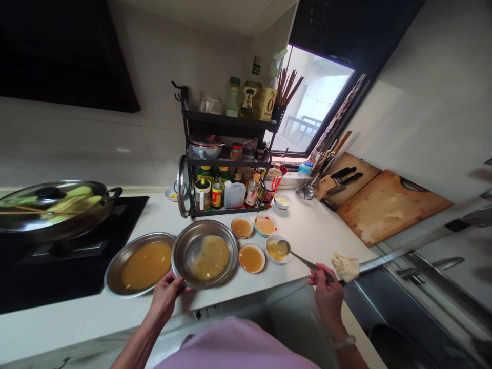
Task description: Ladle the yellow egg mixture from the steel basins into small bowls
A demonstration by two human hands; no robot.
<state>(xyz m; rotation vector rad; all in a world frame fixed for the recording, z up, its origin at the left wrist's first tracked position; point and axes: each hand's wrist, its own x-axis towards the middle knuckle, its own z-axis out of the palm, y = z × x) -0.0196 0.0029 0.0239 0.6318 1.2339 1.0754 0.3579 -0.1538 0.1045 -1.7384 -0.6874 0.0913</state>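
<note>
My left hand pinches the near rim of a round metal basin, which is tilted and has a shallow pool of yellowish liquid in it. To its left, a second metal basin holds more brown liquid. The handle of a metal spoon is in my closed right hand. The spoon's bowl is over a small white bowl with yellowish liquid. Close by are a bowl of brown liquid, another small bowl and a green-rimmed bowl, each with similar liquid.
A lidded pan sits on the black stove at left. Behind the bowls stands a black rack with bottles and jars. Cutting boards and a knife block lean at right, beyond a cloth at the sink's edge.
</note>
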